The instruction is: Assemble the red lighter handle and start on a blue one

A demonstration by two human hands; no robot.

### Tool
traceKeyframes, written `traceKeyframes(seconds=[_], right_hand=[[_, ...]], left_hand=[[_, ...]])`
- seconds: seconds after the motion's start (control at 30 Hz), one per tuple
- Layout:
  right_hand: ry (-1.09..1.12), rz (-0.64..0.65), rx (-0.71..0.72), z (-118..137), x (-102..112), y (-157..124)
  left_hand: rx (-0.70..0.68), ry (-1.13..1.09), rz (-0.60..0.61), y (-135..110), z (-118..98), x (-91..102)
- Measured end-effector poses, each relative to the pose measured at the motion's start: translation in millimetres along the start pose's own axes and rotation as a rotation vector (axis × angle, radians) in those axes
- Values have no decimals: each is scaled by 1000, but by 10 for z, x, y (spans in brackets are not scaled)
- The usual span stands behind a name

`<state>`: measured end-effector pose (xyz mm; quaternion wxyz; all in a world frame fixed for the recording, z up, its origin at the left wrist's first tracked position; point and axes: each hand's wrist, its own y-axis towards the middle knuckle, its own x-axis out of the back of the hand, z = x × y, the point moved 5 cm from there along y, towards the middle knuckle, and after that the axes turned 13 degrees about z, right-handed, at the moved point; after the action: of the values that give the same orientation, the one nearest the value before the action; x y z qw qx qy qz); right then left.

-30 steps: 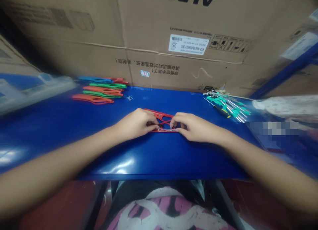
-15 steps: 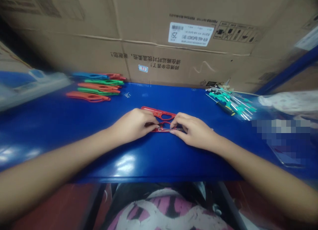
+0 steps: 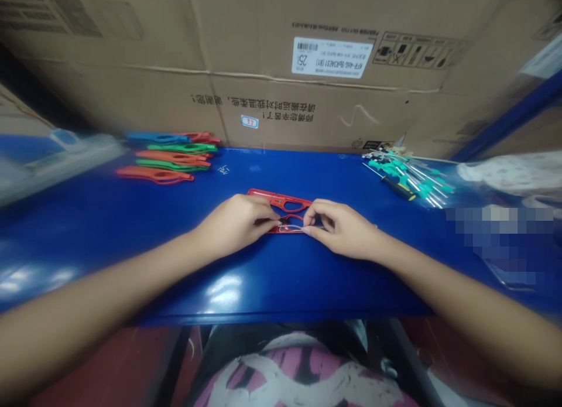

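Observation:
A flat red plastic piece with openings [image 3: 286,204] lies on the blue table [image 3: 263,284] in front of me. My left hand [image 3: 237,219] rests over its left part, fingers curled and pinched at its near edge. From the right, my right hand [image 3: 340,228] pinches the same near edge, where a thin pale wire-like part shows between the fingertips. Both hands touch the red piece; much of it is hidden under them.
Several red, green and blue flat plastic pieces [image 3: 169,152] lie at the back left. A pile of small green-handled screwdrivers [image 3: 408,175] lies at the back right. A large cardboard box [image 3: 281,67] stands along the table's back edge. A clear bag [image 3: 509,178] is at far right.
Both hands stayed on the red piece; the right hand's fingertips shifted slightly left along its near edge. The view moved a little.

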<state>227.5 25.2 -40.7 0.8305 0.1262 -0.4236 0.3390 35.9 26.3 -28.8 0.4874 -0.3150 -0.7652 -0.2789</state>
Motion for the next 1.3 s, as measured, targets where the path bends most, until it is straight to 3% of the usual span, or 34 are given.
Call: traceKeyframes(seconds=[0.27,0.8,1.07,1.3], right_hand=[[-112,98,-20,49,5,-59],[-201,48,-30,59,-19,-49],[-299,-29,25,75,-29,-81],[-263,-50,45,61,-32,-46]], left_hand=[[-25,-50,-24,13,16,-16],[-23,240,288,-168,-81,94],[-83,120,214,-48,30,20],[-88,85,172,-29,-11,-44]])
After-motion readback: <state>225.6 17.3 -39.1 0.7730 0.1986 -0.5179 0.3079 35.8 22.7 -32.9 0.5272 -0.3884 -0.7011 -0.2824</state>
